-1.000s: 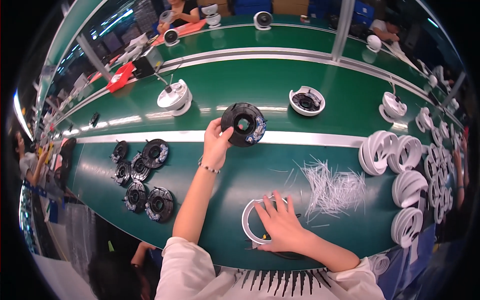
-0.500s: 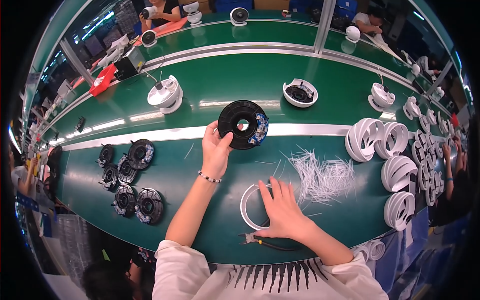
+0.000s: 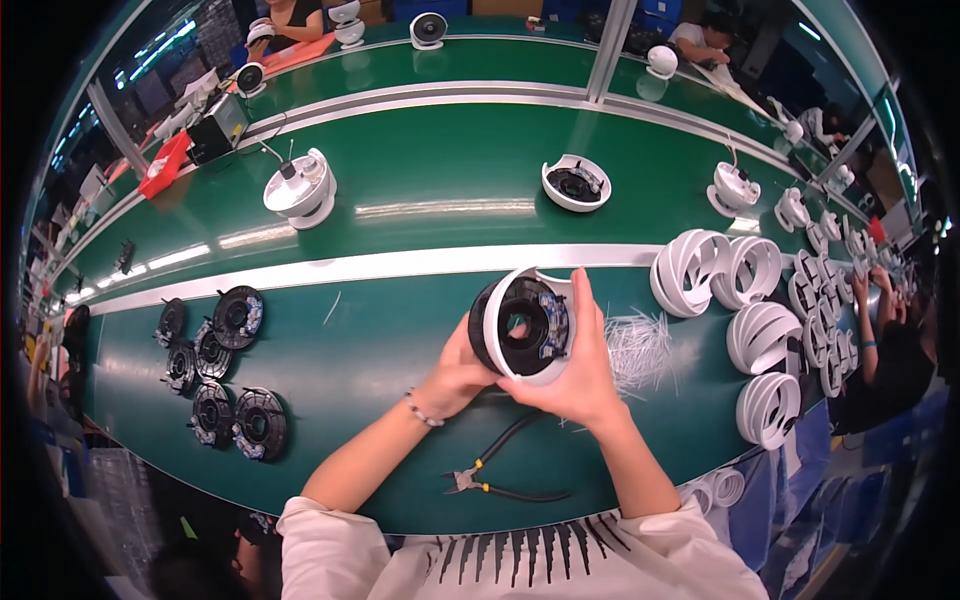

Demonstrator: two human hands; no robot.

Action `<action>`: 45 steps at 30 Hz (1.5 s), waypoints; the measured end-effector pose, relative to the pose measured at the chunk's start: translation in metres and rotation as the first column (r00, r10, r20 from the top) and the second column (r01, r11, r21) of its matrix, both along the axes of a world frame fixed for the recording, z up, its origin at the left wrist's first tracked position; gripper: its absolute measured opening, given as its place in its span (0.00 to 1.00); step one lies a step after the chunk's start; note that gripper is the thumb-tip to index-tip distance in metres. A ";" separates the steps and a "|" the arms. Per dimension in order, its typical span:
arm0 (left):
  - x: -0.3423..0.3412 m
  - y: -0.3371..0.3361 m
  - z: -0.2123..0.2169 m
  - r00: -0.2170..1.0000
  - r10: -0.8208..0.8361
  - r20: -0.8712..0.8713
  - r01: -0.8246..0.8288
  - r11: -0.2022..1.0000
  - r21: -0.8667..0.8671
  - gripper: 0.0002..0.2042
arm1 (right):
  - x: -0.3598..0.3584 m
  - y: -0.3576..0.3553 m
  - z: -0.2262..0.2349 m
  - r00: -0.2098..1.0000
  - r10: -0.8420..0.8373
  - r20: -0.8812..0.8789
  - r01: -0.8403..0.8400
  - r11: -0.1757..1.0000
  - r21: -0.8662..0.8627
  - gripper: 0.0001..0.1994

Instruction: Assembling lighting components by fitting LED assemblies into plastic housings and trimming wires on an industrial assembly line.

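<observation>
My left hand (image 3: 457, 372) is closed on the edge of a round black plastic disc (image 3: 524, 312), which has a centre hole and a blue circuit board (image 3: 553, 325) on its right side. My right hand (image 3: 578, 375) grips a white plastic ring (image 3: 493, 330) with a gap in its upper rim. The ring surrounds the disc, tilted, above the bench; whether the two are seated together I cannot tell. Below them lie diagonal cutters (image 3: 465, 480) with black handles, spread apart. Behind my right hand is a heap of thin white strips (image 3: 640, 350).
Several black discs with circuit boards (image 3: 260, 423) lie at the left. Stacked white rings (image 3: 768, 410) stand at the right. Beyond the pale rail (image 3: 360, 268) sit white housings (image 3: 300, 190) and a white bowl-shaped shell (image 3: 577, 184). Other people work across the bench and at the right.
My right hand has lifted the white ring off the bench and brought it around the disc. My left hand has lowered the disc toward me. The cutters now lie uncovered.
</observation>
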State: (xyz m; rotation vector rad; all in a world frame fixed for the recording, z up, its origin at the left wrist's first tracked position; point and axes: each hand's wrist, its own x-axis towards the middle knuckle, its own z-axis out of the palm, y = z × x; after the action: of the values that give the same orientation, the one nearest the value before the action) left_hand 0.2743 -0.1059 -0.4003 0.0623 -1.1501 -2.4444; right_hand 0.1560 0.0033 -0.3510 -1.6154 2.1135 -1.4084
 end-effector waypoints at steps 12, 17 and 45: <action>0.005 -0.018 0.012 0.985 -0.173 -0.005 0.147 0.824 0.547 0.24 | 0.000 -0.002 0.001 0.970 0.244 -0.010 -0.244 0.969 -0.032 0.65; 0.008 -0.014 0.019 0.989 -0.146 -0.025 0.139 0.855 0.499 0.30 | 0.004 0.004 0.006 0.964 0.240 0.116 -0.224 0.965 -0.138 0.65; 0.012 -0.012 0.012 0.986 -0.132 0.101 0.093 0.941 0.326 0.39 | 0.003 -0.013 0.010 0.932 0.325 -0.157 -0.313 0.945 0.095 0.57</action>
State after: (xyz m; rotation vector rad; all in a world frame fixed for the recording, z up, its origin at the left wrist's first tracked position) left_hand 0.2861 -0.1178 -0.3885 0.2536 -0.8110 -2.7427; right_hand 0.1593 -0.0097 -0.3406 -2.0050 1.8429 -1.1181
